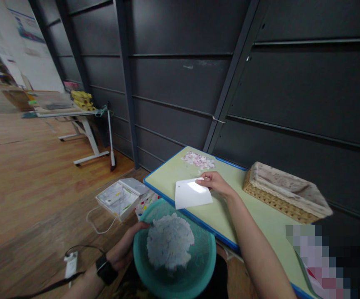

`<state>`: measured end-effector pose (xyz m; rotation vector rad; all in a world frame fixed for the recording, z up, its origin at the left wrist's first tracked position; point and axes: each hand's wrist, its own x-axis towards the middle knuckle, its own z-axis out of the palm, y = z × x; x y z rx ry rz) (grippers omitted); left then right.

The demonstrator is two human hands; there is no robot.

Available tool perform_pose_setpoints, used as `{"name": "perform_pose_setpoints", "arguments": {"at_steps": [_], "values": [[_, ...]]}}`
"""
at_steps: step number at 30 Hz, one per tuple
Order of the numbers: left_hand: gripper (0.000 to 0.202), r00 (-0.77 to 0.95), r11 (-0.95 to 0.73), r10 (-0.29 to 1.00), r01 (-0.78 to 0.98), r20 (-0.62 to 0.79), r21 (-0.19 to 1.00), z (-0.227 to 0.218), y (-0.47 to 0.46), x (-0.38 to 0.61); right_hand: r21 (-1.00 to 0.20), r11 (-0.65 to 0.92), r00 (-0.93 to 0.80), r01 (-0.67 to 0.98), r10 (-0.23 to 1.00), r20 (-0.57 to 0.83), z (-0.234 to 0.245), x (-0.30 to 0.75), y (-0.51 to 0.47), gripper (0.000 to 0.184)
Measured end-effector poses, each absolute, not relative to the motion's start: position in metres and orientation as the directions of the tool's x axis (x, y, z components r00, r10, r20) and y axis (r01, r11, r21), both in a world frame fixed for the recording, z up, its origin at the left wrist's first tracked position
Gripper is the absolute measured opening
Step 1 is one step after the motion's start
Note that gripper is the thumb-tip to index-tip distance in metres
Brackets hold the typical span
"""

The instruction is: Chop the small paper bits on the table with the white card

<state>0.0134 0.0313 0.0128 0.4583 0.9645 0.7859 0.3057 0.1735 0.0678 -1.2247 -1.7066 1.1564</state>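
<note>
My left hand (131, 241) grips the rim of a teal plastic basket (209, 257) at its left side, the thumb over the edge. A heap of small white pieces, like paper scraps (170, 241), fills the middle of the basket. Above the near edge of the table, my right hand (214, 182) pinches a white sheet with a small hole (192, 197) by its upper right corner. Light glints off the sheet's smooth face. Beyond it, a scattered pile of pinkish-white pieces (198, 160) lies on the pale yellow tabletop (164, 176) with blue edging.
A lined wicker basket (276, 199) stands on the table to the right. On the floor at left are an open white box (117, 199) and a power strip (71, 265). A dark panelled wall (180, 79) rises behind; another table (86, 133) stands farther left.
</note>
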Motion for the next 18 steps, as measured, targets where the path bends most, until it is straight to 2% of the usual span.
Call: {"name": "perform_pose_setpoints", "arguments": {"at_steps": [1,3,5,7,9,13,16,18], "values": [[0.022,0.329,0.647,0.762,-0.383,-0.557,0.659,0.012,0.031,0.013,-0.947,0.15,-0.229,0.285,0.97,0.084,0.067,0.307,0.176,0.038],[0.022,0.325,0.647,0.763,-0.386,-0.559,0.658,0.01,0.032,0.012,-0.94,0.182,-0.011,0.289,0.982,0.187,0.064,0.318,0.184,0.04],[0.022,0.322,0.638,0.77,-0.392,-0.551,0.663,0.009,0.032,0.012,-0.893,0.207,0.223,0.4,0.923,0.314,0.062,0.335,0.192,0.042],[0.022,0.323,0.639,0.769,-0.388,-0.552,0.664,0.01,0.032,0.012,-0.821,0.169,0.361,0.545,0.837,0.411,0.062,0.352,0.197,0.044],[0.021,0.316,0.644,0.765,-0.383,-0.56,0.663,0.011,0.032,0.013,-0.758,0.107,0.399,0.643,0.798,0.451,0.063,0.363,0.198,0.045],[0.019,0.3,0.634,0.773,-0.39,-0.558,0.668,0.011,0.032,0.014,-0.644,0.028,0.353,0.765,0.818,0.454,0.065,0.363,0.194,0.043],[0.021,0.316,0.634,0.773,-0.388,-0.549,0.669,0.01,0.032,0.013,-0.581,0.022,0.305,0.813,0.835,0.459,0.064,0.356,0.193,0.043],[0.022,0.328,0.636,0.772,-0.394,-0.544,0.664,0.01,0.032,0.013,-0.591,0.068,0.25,0.804,0.863,0.439,0.062,0.353,0.194,0.043]]}}
